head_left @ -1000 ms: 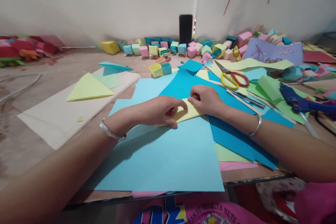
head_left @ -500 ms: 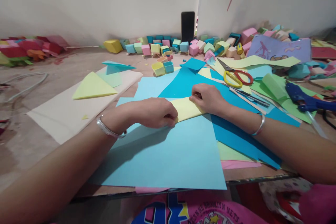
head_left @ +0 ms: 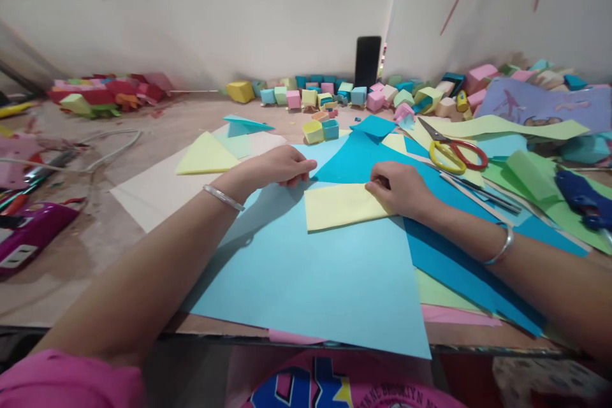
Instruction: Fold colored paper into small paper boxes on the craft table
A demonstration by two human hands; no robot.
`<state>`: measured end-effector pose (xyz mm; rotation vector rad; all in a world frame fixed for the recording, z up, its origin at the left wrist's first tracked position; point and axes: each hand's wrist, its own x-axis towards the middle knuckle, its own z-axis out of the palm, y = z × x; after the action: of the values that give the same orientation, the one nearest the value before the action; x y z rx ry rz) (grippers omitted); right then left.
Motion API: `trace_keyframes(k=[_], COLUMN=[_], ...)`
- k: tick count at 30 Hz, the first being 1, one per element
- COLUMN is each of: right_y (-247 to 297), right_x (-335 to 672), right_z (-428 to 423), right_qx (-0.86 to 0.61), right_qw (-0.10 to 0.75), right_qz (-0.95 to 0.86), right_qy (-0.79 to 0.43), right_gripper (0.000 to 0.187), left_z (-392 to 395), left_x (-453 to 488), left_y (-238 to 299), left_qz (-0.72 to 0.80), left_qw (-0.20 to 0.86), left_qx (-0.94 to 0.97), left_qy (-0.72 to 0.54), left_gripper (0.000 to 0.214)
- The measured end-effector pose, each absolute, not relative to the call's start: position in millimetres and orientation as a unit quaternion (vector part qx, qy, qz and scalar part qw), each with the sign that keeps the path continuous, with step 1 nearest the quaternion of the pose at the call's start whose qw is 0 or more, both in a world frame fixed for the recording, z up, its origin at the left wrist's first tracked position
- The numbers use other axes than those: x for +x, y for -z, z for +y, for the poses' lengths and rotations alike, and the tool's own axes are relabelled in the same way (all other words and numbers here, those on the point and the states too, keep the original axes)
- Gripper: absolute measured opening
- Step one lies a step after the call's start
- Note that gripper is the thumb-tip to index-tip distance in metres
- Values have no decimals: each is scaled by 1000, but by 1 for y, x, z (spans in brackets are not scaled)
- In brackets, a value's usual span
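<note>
A folded strip of pale yellow paper lies over a large light blue sheet. My right hand pinches its right end between thumb and fingers. My left hand is off the strip, just beyond its upper left corner and above the light blue sheet. It holds nothing, one finger stretched out and the others loosely bent. Darker blue paper lies under and behind the light blue sheet.
Scissors, pens and a blue glue gun lie to the right. Small paper boxes line the wall by an upright phone. A folded yellow triangle is at left, and a purple power strip sits far left.
My left hand has let go of the yellow strip's left end and moved up and away, baring that end. My right hand keeps its pinch. The view has shifted left and up.
</note>
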<state>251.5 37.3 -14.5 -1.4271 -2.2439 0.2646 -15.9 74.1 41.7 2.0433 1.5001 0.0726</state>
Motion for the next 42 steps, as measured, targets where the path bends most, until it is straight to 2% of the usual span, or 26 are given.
trace_keyframes(k=[4,7,10,15,19,21,29,35,42], right_y=[15,15,14,13,12,12,13,14,13], right_x=[252,251,251,250,251,251,251,252,251], right_z=[37,37,38,38,39,39,39,40,39], right_qx=[-520,-523,-519,-523,-518,-517,-517,-517,-513], right_qw=[233,229,223,218,221,223,230,227,231], right_qz=[-816,-816,-820,-818,-821,-821,-819,-820,-822], right_qy=[-95,-93,-92,-95,-96,-98,-94,-93,-91], right_gripper=[18,18,17,16,14,14,14,12,11], left_z=[64,53,42,42,49,50,48,48,55], left_x=[2,19,33,32,22,19,16,17,14], left_y=[-38,-38,-34,-24,-30,-34,-33,-32,-23], left_qz=[532,494,442,349,292,267,202,198,210], left_qw=[251,204,203,260,300,299,299,399,484], left_qx=[799,830,855,896,908,915,931,895,849], left_qy=[-125,-158,-181,-83,17,43,44,32,23], left_gripper=[35,20,16,25,55,62,38,25,24])
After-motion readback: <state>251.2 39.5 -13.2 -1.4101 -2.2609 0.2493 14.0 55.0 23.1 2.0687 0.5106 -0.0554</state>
